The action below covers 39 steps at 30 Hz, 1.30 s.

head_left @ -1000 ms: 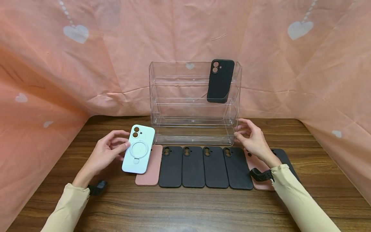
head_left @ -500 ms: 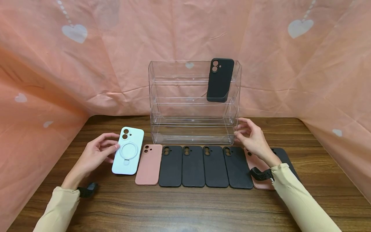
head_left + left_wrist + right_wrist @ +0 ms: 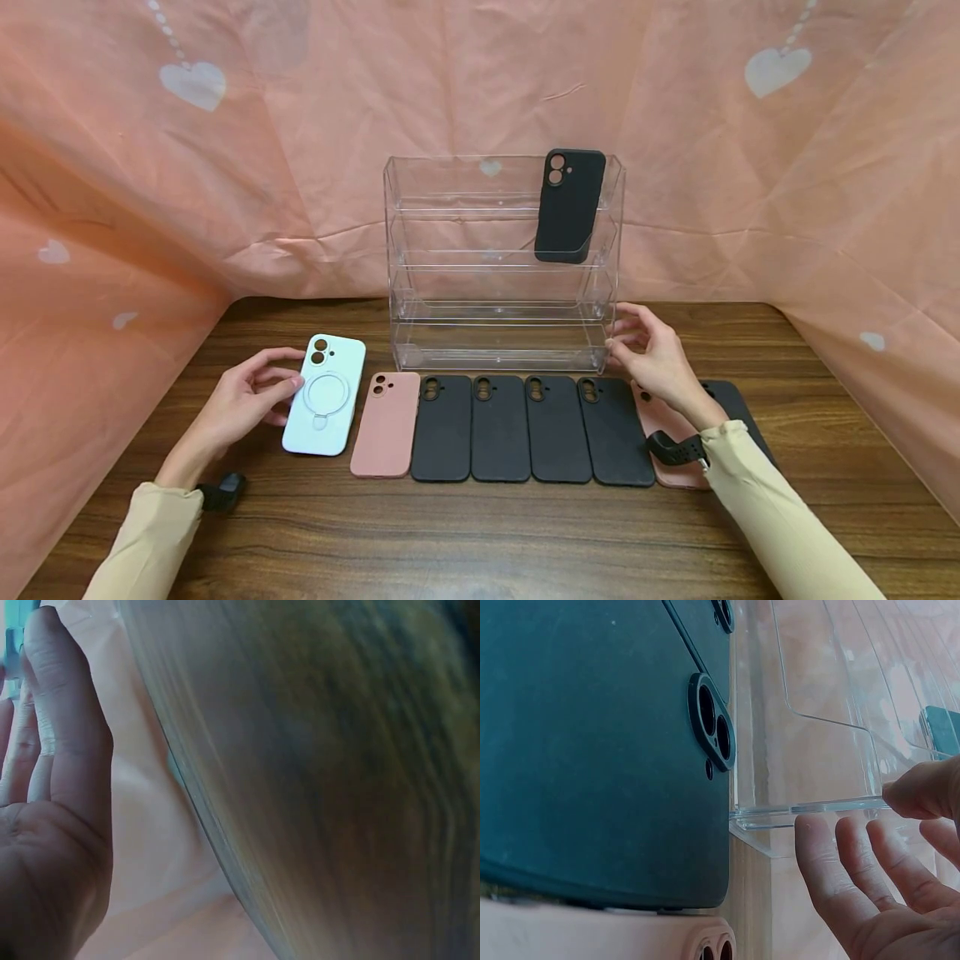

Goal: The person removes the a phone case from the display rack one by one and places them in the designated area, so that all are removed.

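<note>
My left hand [image 3: 243, 400] pinches the left edge of a white phone case [image 3: 325, 396], thumb on its face. The case has two camera holes and a ring with a small tab; it lies at or just above the table, and I cannot tell which. In the left wrist view only a sliver of it shows beyond the thumb. My right hand [image 3: 656, 358] grips the right side panel of a clear tiered display rack [image 3: 498, 360], thumb and fingers on either side in the right wrist view. A black phone case [image 3: 570, 204] leans upright in the rack's upper right.
A row of cases lies before the rack: a pink case [image 3: 385, 429], several black cases [image 3: 441, 433], another pink case [image 3: 671, 425] partly under my right wrist, and a black case [image 3: 738, 412] at the end. Pink cloth [image 3: 322, 150] surrounds the wooden table [image 3: 465, 542].
My left hand has moved left and down with the white phone case, uncovering the left pink case. The right hand stays on the rack.
</note>
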Each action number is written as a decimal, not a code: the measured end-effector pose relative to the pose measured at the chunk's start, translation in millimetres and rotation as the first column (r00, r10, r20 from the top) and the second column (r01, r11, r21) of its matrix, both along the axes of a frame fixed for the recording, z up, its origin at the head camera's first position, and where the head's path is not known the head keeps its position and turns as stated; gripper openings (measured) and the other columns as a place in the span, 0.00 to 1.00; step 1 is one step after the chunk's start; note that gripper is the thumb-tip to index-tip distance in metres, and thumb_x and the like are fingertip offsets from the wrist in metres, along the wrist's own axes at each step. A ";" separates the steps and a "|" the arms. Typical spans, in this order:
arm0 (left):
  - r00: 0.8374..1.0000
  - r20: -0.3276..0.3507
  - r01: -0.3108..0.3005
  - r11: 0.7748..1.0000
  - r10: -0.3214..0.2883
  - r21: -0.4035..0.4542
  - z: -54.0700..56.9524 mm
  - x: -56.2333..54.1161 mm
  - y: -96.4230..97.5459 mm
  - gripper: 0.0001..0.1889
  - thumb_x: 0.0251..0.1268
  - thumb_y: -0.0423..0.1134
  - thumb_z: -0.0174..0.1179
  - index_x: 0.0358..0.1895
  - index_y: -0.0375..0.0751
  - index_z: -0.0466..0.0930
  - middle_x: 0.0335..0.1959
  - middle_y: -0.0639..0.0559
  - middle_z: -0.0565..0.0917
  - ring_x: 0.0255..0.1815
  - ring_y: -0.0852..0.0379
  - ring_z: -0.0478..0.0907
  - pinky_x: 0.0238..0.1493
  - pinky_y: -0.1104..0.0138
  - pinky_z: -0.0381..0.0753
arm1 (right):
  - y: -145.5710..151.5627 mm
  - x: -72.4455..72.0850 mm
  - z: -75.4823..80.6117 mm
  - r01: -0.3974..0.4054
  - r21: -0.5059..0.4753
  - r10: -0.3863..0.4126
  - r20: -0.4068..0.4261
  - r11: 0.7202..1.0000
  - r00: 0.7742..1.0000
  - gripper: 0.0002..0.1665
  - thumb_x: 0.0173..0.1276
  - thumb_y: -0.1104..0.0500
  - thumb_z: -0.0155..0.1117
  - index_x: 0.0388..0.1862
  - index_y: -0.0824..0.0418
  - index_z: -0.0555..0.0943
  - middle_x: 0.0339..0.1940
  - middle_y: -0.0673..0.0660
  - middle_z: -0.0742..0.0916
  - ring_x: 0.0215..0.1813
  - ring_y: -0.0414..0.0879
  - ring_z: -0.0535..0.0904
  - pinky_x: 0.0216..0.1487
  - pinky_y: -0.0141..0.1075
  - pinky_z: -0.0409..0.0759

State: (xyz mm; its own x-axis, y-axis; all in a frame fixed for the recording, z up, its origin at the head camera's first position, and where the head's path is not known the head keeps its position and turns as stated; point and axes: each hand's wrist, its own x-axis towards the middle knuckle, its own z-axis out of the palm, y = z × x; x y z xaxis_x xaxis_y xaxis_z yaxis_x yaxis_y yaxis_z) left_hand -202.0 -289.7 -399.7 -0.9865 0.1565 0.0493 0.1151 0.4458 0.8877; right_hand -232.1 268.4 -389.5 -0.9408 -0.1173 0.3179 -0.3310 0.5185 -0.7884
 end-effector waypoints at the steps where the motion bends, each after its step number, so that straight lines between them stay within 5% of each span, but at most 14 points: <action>1: 1.000 0.005 -0.001 1.000 0.001 -0.008 0.1 -0.4 -0.2 0.27 0.74 0.43 0.63 0.71 0.42 0.69 0.42 0.62 0.88 0.34 0.60 0.88 0.31 0.58 0.89 | 0.0 -0.2 -0.1 0.000 -0.002 0.000 -0.001 1.000 1.000 0.32 0.70 0.69 0.64 0.72 0.64 0.70 0.51 0.68 0.84 0.42 0.28 0.81 0.36 0.26 0.83; 10: 0.999 0.043 0.036 0.993 -0.031 -0.113 -2.6 -3.9 -0.5 0.24 0.75 0.40 0.61 0.70 0.41 0.72 0.46 0.38 0.86 0.36 0.65 0.84 0.29 0.59 0.88 | -0.7 -0.1 0.0 -0.001 -0.009 0.001 0.004 1.000 1.000 0.32 0.70 0.70 0.64 0.72 0.65 0.69 0.51 0.69 0.84 0.42 0.29 0.82 0.35 0.28 0.85; 22: 0.987 0.138 0.117 0.967 -0.087 -0.227 -6.6 -4.5 1.5 0.27 0.72 0.41 0.63 0.71 0.42 0.71 0.49 0.37 0.85 0.38 0.58 0.83 0.27 0.61 0.87 | -0.3 0.3 1.3 -0.003 -0.005 0.004 0.011 1.000 1.000 0.32 0.71 0.69 0.64 0.73 0.65 0.69 0.52 0.69 0.84 0.43 0.28 0.81 0.35 0.30 0.85; 39: 0.986 0.164 0.084 0.947 -0.034 -0.310 3.0 1.5 11.0 0.28 0.65 0.39 0.69 0.66 0.40 0.71 0.43 0.42 0.84 0.33 0.56 0.81 0.24 0.61 0.86 | -0.1 0.0 -0.6 -0.010 -0.026 0.010 0.007 1.000 1.000 0.32 0.70 0.70 0.64 0.72 0.65 0.69 0.51 0.69 0.84 0.43 0.28 0.82 0.35 0.30 0.86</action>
